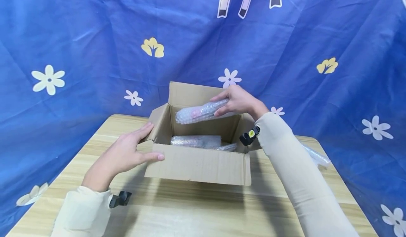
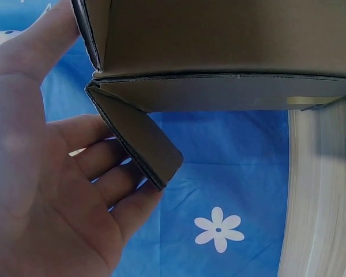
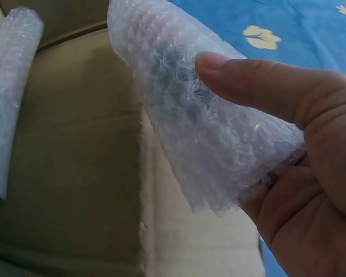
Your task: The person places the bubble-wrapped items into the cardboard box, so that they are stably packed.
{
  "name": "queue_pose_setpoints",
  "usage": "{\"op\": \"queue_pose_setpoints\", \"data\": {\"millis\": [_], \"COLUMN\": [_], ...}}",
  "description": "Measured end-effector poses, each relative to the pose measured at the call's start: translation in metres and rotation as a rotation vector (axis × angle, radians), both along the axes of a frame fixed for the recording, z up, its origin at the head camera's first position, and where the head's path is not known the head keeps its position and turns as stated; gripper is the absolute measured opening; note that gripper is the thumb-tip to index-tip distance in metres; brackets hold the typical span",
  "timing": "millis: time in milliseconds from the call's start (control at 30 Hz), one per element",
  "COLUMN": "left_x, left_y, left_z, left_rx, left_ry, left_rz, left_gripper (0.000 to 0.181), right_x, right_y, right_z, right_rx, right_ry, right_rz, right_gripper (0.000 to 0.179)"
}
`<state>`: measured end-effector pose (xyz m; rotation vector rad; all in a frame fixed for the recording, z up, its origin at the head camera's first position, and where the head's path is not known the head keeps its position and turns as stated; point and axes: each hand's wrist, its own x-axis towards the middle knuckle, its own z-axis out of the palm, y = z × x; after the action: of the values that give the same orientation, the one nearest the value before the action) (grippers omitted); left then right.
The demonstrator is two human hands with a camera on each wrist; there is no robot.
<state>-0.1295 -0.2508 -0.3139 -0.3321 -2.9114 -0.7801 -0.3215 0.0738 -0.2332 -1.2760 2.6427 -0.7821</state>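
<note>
An open cardboard box [image 1: 198, 164] stands on the table with its flaps folded outward. My left hand [image 1: 122, 156] rests at the box's left front corner. Its fairly straight fingers lie along the left flap [image 2: 139, 135], and the thumb presses on the front flap. Over the box opening, my right hand [image 1: 239, 101] grips one end of a bubble-wrapped package [image 1: 198, 113], thumb on the near side and fingers behind. The plastic blurs what is wrapped, showing pinkish and dark patches. Inside the box lie another bubble-wrapped package [image 1: 196, 141] and a smaller wrapped piece [image 1: 227, 147].
Another clear plastic-wrapped item [image 1: 316, 156] lies at the table's right edge, partly behind the right sleeve. The wood-grain table [image 1: 190, 212] extends in front of the box. A blue curtain [image 1: 95, 53] printed with flowers hangs right behind the table.
</note>
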Motion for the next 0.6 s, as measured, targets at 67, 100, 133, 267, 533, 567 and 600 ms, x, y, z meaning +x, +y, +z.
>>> {"op": "queue_pose_setpoints", "data": {"millis": [67,100,133,267,533,567,600], "left_x": [0.0,-0.001,-0.001,-0.002,-0.001,0.0,0.0], "left_y": [0.0,0.0,0.0,-0.001,-0.002,-0.002,-0.002], "left_z": [-0.001,-0.001,-0.002,-0.004,-0.004,-0.004,-0.004], "left_rx": [0.0,-0.001,-0.001,0.003,0.01,0.01,0.01], "left_ry": [-0.003,-0.004,-0.003,0.001,0.004,0.005,0.007], "left_rz": [0.0,0.001,0.001,0.001,-0.002,-0.003,-0.003], "left_gripper": [0.117,0.117,0.117,0.117,0.116,0.116,0.116], "right_x": [-0.001,-0.002,-0.002,-0.004,-0.001,-0.001,0.0], "right_y": [-0.006,-0.009,-0.012,-0.023,-0.044,-0.045,-0.046], "right_z": [-0.003,-0.004,-0.005,-0.01,-0.022,-0.024,-0.026], "right_rx": [0.006,0.009,0.018,0.057,0.157,0.168,0.177], "right_ry": [-0.023,-0.027,-0.031,-0.013,0.029,0.03,0.032], "right_rz": [0.015,0.023,0.029,0.049,0.077,0.077,0.078], "right_gripper": [0.049,0.049,0.049,0.049,0.048,0.048,0.048]}}
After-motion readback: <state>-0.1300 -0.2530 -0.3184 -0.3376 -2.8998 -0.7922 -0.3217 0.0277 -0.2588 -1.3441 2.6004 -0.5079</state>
